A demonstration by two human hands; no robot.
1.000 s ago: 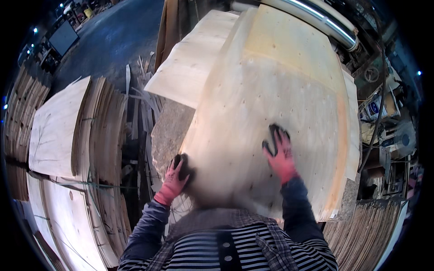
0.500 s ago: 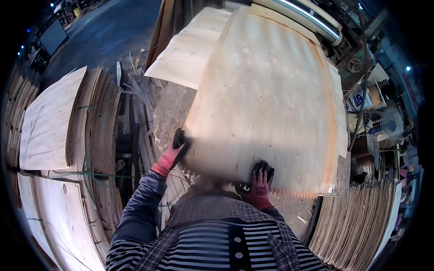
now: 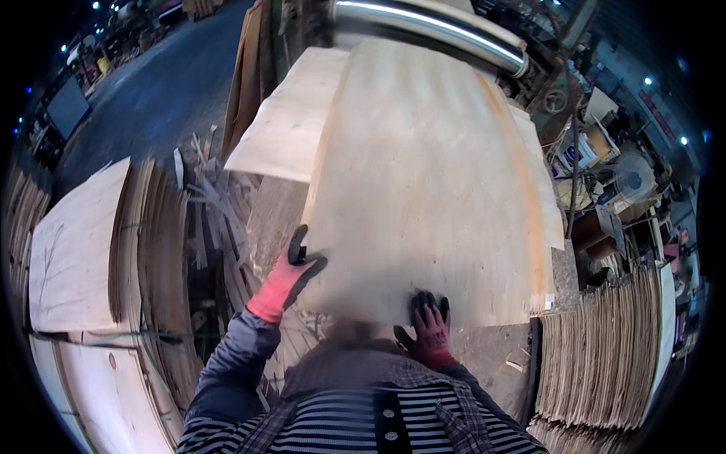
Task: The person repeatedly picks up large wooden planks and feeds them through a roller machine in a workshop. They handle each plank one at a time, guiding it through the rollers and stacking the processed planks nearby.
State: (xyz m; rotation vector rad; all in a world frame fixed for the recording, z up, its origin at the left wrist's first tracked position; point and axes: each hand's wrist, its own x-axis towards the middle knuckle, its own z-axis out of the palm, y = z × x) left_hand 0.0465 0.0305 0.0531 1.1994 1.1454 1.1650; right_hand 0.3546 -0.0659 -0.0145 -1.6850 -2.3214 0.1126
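Observation:
A large pale wood veneer sheet with orange-brown streaks lies in front of me on top of other veneer. My left hand, in a pink and black work glove, is at the sheet's near left edge, thumb and fingers apart. Flat on the sheet's near edge rests my right hand, similarly gloved, with its fingers slightly spread. Another veneer sheet sticks out from underneath at the far left. Blur hides part of the near edge between my hands.
A shiny metal roller runs across beyond the sheet's far end. Tied veneer stacks stand at left, and another stack at near right. Wood scraps litter the left side. A fan is at far right.
The top sheet has shifted away from me toward the roller, covering the strip seen beyond it earlier. My left hand's thumb and fingers have spread apart. The whole view has tilted.

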